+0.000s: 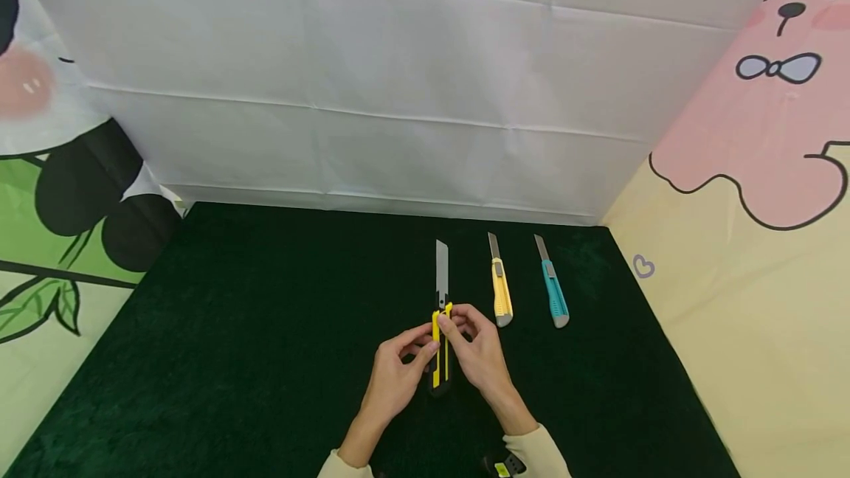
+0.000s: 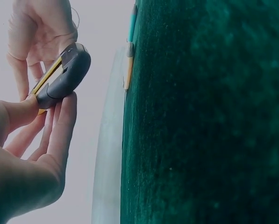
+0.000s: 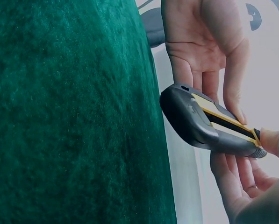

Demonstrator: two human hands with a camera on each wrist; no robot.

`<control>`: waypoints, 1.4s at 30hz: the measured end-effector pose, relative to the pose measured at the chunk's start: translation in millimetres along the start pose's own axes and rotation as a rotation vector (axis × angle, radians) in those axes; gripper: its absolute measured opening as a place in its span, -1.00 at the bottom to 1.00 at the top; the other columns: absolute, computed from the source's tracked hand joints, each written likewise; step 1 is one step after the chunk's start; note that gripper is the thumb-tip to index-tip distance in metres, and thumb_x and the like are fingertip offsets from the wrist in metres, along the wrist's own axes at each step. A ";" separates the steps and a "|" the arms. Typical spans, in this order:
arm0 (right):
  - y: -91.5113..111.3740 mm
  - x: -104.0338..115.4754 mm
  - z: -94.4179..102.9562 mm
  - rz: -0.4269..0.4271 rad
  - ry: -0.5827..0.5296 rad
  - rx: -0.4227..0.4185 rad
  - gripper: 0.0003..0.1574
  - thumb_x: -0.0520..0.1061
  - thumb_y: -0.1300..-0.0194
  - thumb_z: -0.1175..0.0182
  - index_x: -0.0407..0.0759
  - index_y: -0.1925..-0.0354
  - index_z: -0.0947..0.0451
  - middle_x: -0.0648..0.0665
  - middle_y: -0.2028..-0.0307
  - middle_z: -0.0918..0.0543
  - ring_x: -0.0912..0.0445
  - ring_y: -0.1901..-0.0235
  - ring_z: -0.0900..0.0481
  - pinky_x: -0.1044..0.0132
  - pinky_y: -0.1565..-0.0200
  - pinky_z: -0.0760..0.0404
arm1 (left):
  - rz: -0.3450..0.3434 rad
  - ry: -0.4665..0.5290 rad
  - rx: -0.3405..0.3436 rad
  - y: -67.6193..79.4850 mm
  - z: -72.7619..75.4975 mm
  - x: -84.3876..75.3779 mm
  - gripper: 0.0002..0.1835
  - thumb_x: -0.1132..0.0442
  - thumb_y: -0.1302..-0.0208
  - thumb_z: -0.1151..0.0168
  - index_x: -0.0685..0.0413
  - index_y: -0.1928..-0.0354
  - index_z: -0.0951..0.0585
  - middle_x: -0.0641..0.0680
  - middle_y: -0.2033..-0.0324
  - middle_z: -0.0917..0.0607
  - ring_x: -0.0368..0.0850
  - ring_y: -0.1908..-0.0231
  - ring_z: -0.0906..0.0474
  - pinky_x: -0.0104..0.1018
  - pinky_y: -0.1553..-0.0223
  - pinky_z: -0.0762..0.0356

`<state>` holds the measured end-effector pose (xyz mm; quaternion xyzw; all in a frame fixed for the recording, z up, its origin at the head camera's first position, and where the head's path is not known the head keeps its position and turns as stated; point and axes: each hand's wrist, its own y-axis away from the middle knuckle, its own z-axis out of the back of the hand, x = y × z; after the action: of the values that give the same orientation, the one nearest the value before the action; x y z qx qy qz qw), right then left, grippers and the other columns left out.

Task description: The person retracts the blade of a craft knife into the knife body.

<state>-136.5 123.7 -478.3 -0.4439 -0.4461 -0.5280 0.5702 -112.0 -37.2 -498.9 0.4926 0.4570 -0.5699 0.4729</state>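
Observation:
Between both hands is a black and yellow utility knife (image 1: 436, 367), its wide blade (image 1: 442, 265) extended and pointing away from me. My left hand (image 1: 396, 375) pinches the handle from the left, thumb on top and fingers beneath. On the other side my right hand (image 1: 479, 351) grips it near the blade end, the thumb lying on the slider area. In the left wrist view the rounded black butt of the knife (image 2: 69, 74) faces the camera, raised off the cloth. The right wrist view shows the handle (image 3: 200, 116) held between the two hands; the blade is hidden there.
A yellow utility knife (image 1: 502, 293) and a teal utility knife (image 1: 554, 293) lie to the right on the dark green cloth (image 1: 265, 330), blades extended and pointing away. Behind stands a white sheet (image 1: 412, 80). Printed cartoon panels (image 1: 750, 190) flank the table.

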 end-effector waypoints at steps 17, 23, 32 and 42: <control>-5.1 -5.9 0.3 0.006 0.026 -0.022 -0.61 0.15 -0.49 -0.23 -0.10 -0.02 -0.61 -0.08 0.14 -0.70 0.05 0.20 -0.64 0.26 0.11 -0.60 | -0.007 -0.010 -0.004 -1.3 -1.9 4.7 -0.58 0.13 -0.48 -0.27 0.19 -0.26 -0.60 0.18 0.04 -0.68 0.00 0.13 -0.67 -0.36 0.19 -0.71; -4.7 -4.0 -0.7 0.004 0.016 -0.029 -0.58 0.16 -0.49 -0.22 -0.11 -0.06 -0.61 -0.11 0.16 -0.69 0.05 0.22 -0.64 0.26 0.11 -0.60 | -0.010 -0.018 -0.014 -1.3 -2.9 5.5 -0.59 0.14 -0.48 -0.26 0.18 -0.25 -0.61 0.17 0.05 -0.68 0.00 0.14 -0.67 -0.37 0.19 -0.71; -4.2 -5.4 0.3 -0.021 0.001 -0.025 -0.59 0.17 -0.49 -0.22 -0.10 -0.03 -0.62 -0.11 0.19 -0.69 0.04 0.26 -0.60 0.27 0.16 -0.59 | -0.007 -0.029 -0.021 -0.8 -5.0 7.0 -0.59 0.12 -0.47 -0.28 0.18 -0.23 -0.62 0.16 0.06 -0.69 -0.01 0.14 -0.67 -0.38 0.21 -0.70; -4.1 -4.2 0.0 -0.031 0.007 -0.006 -0.64 0.06 -0.52 -0.21 -0.17 -0.07 -0.60 -0.12 0.19 -0.66 0.04 0.24 -0.57 0.30 0.16 -0.56 | -0.003 -0.047 -0.023 -0.6 -5.3 5.6 -0.61 0.14 -0.47 -0.27 0.20 -0.22 -0.64 0.14 0.11 -0.69 -0.02 0.17 -0.66 -0.38 0.22 -0.70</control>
<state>-140.8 124.4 -482.2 -0.4368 -0.4492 -0.5396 0.5623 -112.3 -32.4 -505.0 0.4728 0.4530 -0.5768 0.4883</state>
